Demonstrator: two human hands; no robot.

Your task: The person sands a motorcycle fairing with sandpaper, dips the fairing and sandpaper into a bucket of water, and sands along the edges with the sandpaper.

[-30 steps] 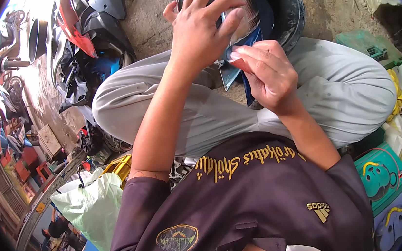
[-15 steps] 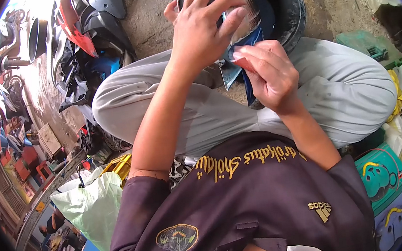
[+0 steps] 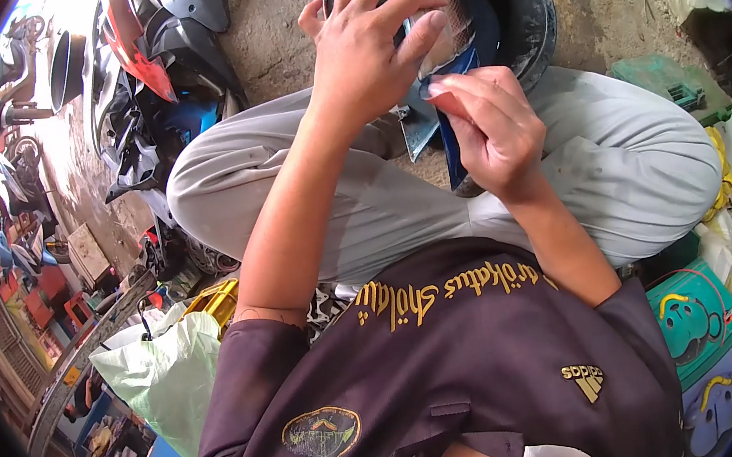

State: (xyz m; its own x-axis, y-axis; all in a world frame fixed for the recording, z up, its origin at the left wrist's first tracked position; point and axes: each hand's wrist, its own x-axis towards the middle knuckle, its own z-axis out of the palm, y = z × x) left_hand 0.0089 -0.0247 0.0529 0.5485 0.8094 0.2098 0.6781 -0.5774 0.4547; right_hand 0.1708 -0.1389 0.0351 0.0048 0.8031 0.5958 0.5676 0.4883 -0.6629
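My left hand [image 3: 369, 45] lies with spread fingers over a glossy panel [image 3: 452, 28] with a patterned, silvery-brown face and dark blue edges. My right hand [image 3: 494, 130] is closed at the panel's lower end, thumb and fingers pinched on a small dark, bluish piece too hidden to name. Just below the fingertips, a pointed blue part [image 3: 453, 152] hangs down between my legs. Behind the panel stands a round black tub [image 3: 543, 27].
Black and red motorcycle fairings [image 3: 139, 60] lie on the ground at the left. A pale green bag [image 3: 164, 383] and yellow crate [image 3: 213, 302] are beside my left arm. Teal box [image 3: 701, 318] at right. Another person [image 3: 85, 396] is far off at lower left.
My right hand has shifted slightly right, and its fingers have turned a little around the small piece. My left hand stays in place. The distant person has moved slightly.
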